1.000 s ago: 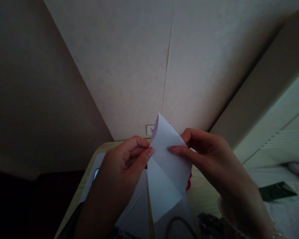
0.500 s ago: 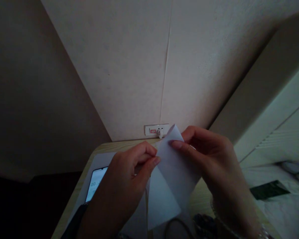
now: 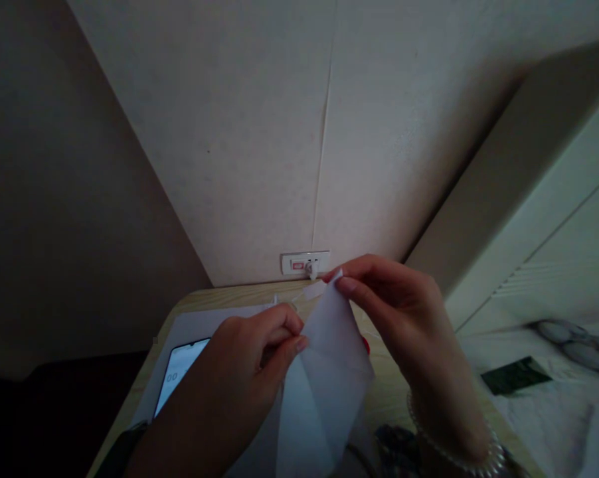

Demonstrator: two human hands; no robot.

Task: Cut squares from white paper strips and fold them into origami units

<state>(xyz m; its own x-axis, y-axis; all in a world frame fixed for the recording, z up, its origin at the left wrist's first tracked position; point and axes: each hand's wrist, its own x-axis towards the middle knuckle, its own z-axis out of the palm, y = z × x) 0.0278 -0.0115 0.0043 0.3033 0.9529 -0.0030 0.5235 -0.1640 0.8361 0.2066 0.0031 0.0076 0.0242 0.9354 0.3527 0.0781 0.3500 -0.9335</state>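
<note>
I hold a folded white sheet of paper (image 3: 324, 372) upright over a small wooden table (image 3: 220, 297). My left hand (image 3: 252, 362) pinches the paper's left edge between thumb and forefinger. My right hand (image 3: 394, 312) pinches the paper's top corner with its fingertips; a bead bracelet (image 3: 449, 446) is on that wrist. A crease runs down the paper from between the two hands.
A phone (image 3: 180, 375) with a lit screen lies on white paper at the table's left. A wall socket (image 3: 304, 263) with a red switch sits behind the table. A white cabinet (image 3: 553, 239) stands at right, with a dark flat object (image 3: 516, 375) on bedding below it.
The view has tilted down, showing more of the table and phone. My right hand slid up to the paper's top corner, and the paper sits lower and narrower than before.
</note>
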